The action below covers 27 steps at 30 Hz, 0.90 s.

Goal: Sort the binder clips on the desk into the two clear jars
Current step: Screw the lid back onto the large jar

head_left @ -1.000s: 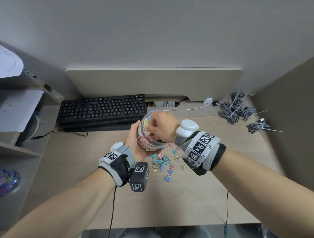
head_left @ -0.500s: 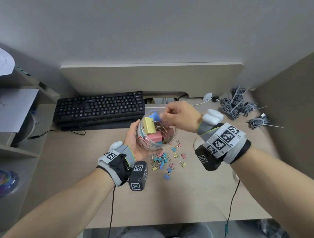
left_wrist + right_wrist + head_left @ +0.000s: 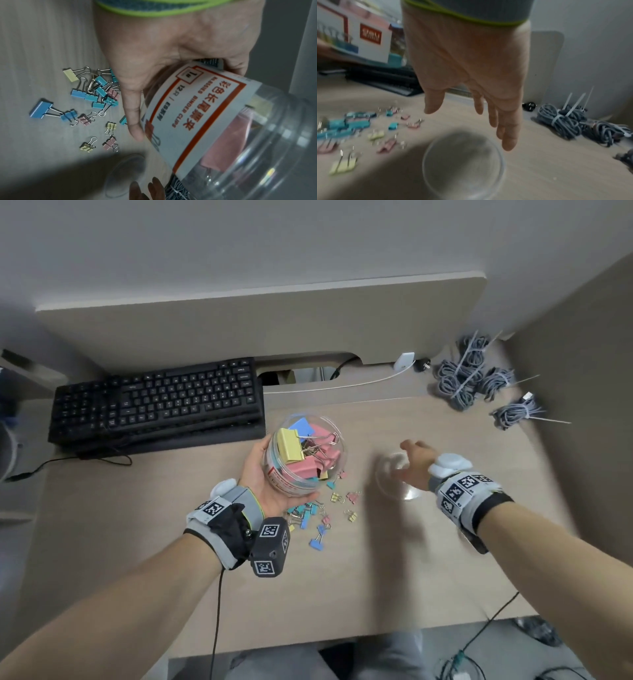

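Note:
My left hand grips a clear labelled jar, tilted above the desk, with large yellow, pink and blue binder clips inside; its label shows in the left wrist view beside my thumb. Small coloured binder clips lie scattered on the desk under and right of that jar, seen too as clips and clips. My right hand hovers with straight, spread fingers just over a second clear jar standing on the desk; that jar looks blurred and holds nothing I can see.
A black keyboard lies at the back left, close behind the held jar. Several bundled grey cables sit at the back right corner. A white cable runs along the back. The desk's front edge is near my lap.
My right hand has left the mouth of the held jar and swung right and down, now open over the second jar. The left hand still holds its jar, slightly lower.

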### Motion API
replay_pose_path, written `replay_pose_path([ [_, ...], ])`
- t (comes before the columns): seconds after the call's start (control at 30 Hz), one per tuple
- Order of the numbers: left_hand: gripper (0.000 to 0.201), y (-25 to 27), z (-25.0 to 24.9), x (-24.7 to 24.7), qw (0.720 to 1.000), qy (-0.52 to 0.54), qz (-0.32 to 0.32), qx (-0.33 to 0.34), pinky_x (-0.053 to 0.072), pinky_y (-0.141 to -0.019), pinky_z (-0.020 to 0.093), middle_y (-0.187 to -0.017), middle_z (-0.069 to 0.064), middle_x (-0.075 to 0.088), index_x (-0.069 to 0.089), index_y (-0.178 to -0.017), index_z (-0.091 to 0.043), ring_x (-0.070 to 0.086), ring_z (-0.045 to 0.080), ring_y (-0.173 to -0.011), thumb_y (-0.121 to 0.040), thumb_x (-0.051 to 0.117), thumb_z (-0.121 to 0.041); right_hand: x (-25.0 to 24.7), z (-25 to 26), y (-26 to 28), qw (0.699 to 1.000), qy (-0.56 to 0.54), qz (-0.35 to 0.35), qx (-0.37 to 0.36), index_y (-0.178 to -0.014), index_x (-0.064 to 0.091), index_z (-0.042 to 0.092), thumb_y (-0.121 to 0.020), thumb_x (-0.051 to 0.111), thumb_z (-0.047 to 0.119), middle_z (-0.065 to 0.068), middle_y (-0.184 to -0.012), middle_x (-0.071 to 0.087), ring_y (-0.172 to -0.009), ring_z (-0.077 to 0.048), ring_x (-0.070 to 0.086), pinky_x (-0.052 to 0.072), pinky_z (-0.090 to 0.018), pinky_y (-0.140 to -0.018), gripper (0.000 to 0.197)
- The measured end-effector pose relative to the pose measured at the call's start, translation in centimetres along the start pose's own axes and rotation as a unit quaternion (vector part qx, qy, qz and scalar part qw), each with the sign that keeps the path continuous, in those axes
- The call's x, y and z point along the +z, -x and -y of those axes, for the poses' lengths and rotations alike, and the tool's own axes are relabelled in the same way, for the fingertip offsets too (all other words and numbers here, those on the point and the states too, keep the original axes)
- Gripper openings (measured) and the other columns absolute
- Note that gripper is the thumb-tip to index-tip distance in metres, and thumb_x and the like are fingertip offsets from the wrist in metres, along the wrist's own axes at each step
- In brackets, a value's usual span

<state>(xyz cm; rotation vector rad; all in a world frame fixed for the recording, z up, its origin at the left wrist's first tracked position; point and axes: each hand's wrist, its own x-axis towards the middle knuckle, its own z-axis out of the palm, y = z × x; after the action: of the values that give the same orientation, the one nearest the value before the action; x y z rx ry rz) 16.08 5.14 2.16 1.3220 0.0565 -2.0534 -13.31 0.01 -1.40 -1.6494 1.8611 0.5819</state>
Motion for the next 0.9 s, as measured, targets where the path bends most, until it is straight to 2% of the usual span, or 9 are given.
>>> replay_pose_path([
  [0.07,0.069,-0.5,0.2,0.0,1.000,-0.002,-0.010,0.002,0.042,-0.105,0.059,-0.125,0.020,0.069,0.070,-0.121,-0.015,0.065,0.043,-0.109,-0.084,0.049,-0.068,1.3,0.1,-0.6,0.999,0.031,-0.007,0.005,-0.137,0.035,0.025,-0.075,0.058,0.063,-0.005,-0.134,0.045,-0.119,-0.034,0.051,0.044,-0.047,-0.096,0.076],
  [0.13,0.067,-1.3,0.4,-0.1,1.000,-0.006,-0.024,-0.002,0.044,-0.103,0.059,-0.125,0.020,0.069,0.070,-0.121,-0.015,0.065,0.043,-0.110,-0.085,0.048,-0.067,2.6,0.7,-1.4,0.998,0.050,-0.025,-0.006,-0.138,0.033,0.021,-0.077,0.064,0.055,-0.008,-0.136,0.040,-0.122,-0.035,0.045,0.040,-0.043,-0.090,0.076],
  [0.23,0.069,-2.4,0.6,-0.5,0.999,-0.014,-0.040,-0.014,0.051,-0.094,0.056,-0.127,0.019,0.069,0.067,-0.128,-0.016,0.066,0.042,-0.112,-0.087,0.045,-0.067,4.7,1.2,-2.8,0.996,0.078,-0.039,0.002,-0.136,0.025,0.024,-0.064,0.070,0.062,-0.004,-0.131,0.034,-0.114,-0.033,0.041,0.044,-0.041,-0.080,0.093],
  [0.37,0.065,-2.8,0.5,-0.7,0.999,-0.010,-0.033,-0.023,0.045,-0.099,0.053,-0.114,0.018,0.074,0.080,-0.103,-0.013,0.073,0.039,-0.095,-0.089,0.042,-0.064,4.5,1.5,-2.5,0.997,0.055,-0.053,0.006,-0.134,0.029,0.025,-0.064,0.076,0.051,-0.005,-0.131,0.037,-0.114,-0.033,0.043,0.044,-0.040,-0.078,0.088],
  [0.47,0.063,-2.4,-0.2,-0.4,0.999,-0.012,-0.043,-0.012,0.043,-0.103,0.057,-0.121,0.020,0.072,0.074,-0.114,-0.014,0.066,0.042,-0.110,-0.088,0.046,-0.064,2.1,1.7,-1.6,0.999,-0.019,-0.047,-0.006,-0.141,0.025,0.024,-0.069,0.071,0.054,-0.007,-0.138,0.036,-0.119,-0.037,0.043,0.042,-0.043,-0.087,0.091],
  [0.57,0.066,-1.2,-1.0,0.2,0.999,-0.016,-0.040,-0.005,0.046,-0.100,0.058,-0.125,0.021,0.069,0.070,-0.121,-0.014,0.060,0.044,-0.120,-0.087,0.048,-0.066,-1.4,3.1,-0.2,0.989,-0.121,-0.065,-0.056,-0.150,0.016,0.027,-0.068,0.069,0.060,-0.008,-0.147,0.030,-0.129,-0.039,0.040,0.041,-0.049,-0.103,0.103],
  [0.7,0.072,0.8,-1.9,0.3,0.999,-0.011,-0.029,0.010,0.043,-0.105,0.060,-0.128,0.020,0.068,0.067,-0.129,-0.014,0.058,0.044,-0.125,-0.086,0.048,-0.068,-6.9,6.7,3.5,0.959,-0.231,-0.075,-0.144,-0.154,0.013,0.028,-0.074,0.073,0.055,-0.006,-0.155,0.027,-0.138,-0.028,0.038,0.034,-0.036,-0.109,0.103],
  [0.8,0.074,2.3,-2.4,0.0,1.000,-0.008,-0.019,0.018,0.044,-0.105,0.057,-0.123,0.022,0.070,0.068,-0.126,-0.011,0.063,0.044,-0.116,-0.086,0.046,-0.069,-9.7,9.6,7.2,0.945,-0.231,-0.073,-0.219,-0.155,0.010,0.030,-0.076,0.072,0.055,0.001,-0.159,0.022,-0.142,-0.021,0.032,0.029,-0.031,-0.108,0.103],
  [0.9,0.073,3.7,-2.7,-0.1,1.000,-0.010,-0.004,0.029,0.038,-0.111,0.057,-0.119,0.024,0.071,0.075,-0.112,-0.007,0.068,0.045,-0.105,-0.087,0.045,-0.068,-10.7,12.5,10.1,0.937,-0.187,-0.066,-0.286,-0.155,0.008,0.030,-0.074,0.074,0.056,0.002,-0.160,0.018,-0.143,-0.021,0.032,0.029,-0.030,-0.109,0.107],
])
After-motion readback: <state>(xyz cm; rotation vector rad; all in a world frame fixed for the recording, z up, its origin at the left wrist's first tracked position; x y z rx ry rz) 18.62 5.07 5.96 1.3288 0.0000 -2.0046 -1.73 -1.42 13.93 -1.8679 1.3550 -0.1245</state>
